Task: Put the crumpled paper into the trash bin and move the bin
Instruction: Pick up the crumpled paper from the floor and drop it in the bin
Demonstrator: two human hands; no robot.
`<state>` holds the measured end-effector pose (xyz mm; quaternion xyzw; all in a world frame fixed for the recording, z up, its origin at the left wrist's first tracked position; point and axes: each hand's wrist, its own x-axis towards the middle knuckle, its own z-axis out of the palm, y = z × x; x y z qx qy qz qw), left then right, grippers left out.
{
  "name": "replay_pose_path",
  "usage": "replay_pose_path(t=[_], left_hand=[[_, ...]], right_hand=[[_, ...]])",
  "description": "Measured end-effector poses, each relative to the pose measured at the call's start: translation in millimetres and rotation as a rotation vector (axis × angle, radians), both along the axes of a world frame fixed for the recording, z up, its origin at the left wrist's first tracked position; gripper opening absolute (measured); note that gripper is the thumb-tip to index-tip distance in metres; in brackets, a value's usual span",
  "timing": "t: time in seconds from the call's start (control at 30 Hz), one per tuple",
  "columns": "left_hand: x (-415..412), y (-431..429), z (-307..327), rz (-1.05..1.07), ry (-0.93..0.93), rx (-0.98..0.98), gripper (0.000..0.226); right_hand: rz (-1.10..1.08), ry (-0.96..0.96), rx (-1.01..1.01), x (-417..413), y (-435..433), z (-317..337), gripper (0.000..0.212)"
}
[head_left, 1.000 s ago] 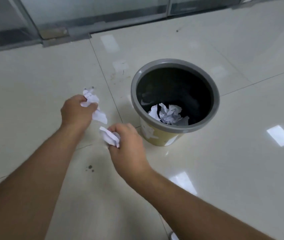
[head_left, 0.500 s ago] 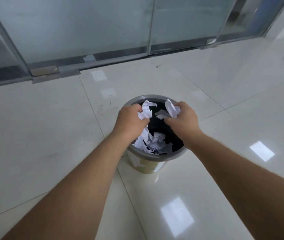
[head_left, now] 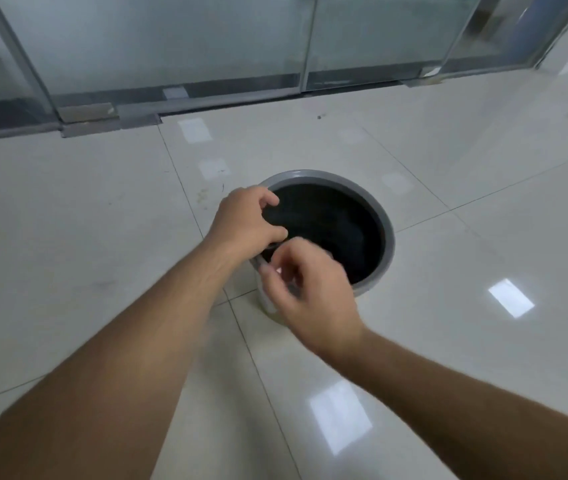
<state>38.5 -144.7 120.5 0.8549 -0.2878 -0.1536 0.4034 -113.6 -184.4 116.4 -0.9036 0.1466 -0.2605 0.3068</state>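
The trash bin [head_left: 388, 237] has a grey rim, a black inside and a pale yellowish wall, and it stands on the tiled floor. My left hand [head_left: 246, 225] sits on the bin's left rim, with fingers and thumb curled over the edge into the opening. My right hand [head_left: 310, 289] covers the near rim, its fingers curled around the edge. Neither hand holds any paper. The crumpled paper does not show; the visible part of the bin's inside is dark and my hands hide the near part.
Glossy cream floor tiles [head_left: 483, 341] spread around the bin on every side. Frosted glass doors in metal frames [head_left: 303, 46] run along the far side, with a floor track [head_left: 206, 105] under them.
Both hands held crumpled paper over the bin half a second ago; now they hold none and have come down onto the rim. The view has tilted, showing more of the doors.
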Motion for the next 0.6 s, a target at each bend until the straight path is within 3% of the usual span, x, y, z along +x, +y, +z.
replay_pose_path(t=[0.1, 0.17, 0.23, 0.3, 0.37, 0.43, 0.47, 0.5, 0.6], left_hand=[[8, 11, -4, 0.117, 0.003, -0.087, 0.046], [8, 16, -8, 0.091, -0.003, -0.067, 0.046], [5, 18, -13, 0.018, -0.039, -0.032, 0.047], [3, 18, -15, -0.028, -0.061, -0.028, 0.047], [1, 16, -17, -0.034, -0.080, -0.029, 0.048], [0, 14, -20, -0.023, -0.087, -0.036, 0.047], [0, 13, -22, -0.019, -0.088, -0.038, 0.046], [-1, 12, -23, -0.020, -0.092, -0.036, 0.046], [-1, 9, -24, -0.035, -0.112, -0.003, 0.048]], right_hand=[[0.407, 0.266, -0.072, -44, 61, -50, 0.026], [0.460, 0.536, -0.079, -75, 71, -91, 0.028], [0.180, 0.868, 0.082, -105, 62, -125, 0.039], [-0.209, 1.073, 0.136, -134, 61, -156, 0.048], [-0.453, 1.105, 0.125, -154, 72, -176, 0.033], [-0.552, 1.104, 0.107, -167, 81, -192, 0.014], [-0.604, 1.081, 0.153, -171, 81, -194, 0.022], [-0.577, 1.077, 0.180, -176, 76, -196, 0.030], [-0.312, 1.053, 0.270, -182, 57, -202, 0.021]])
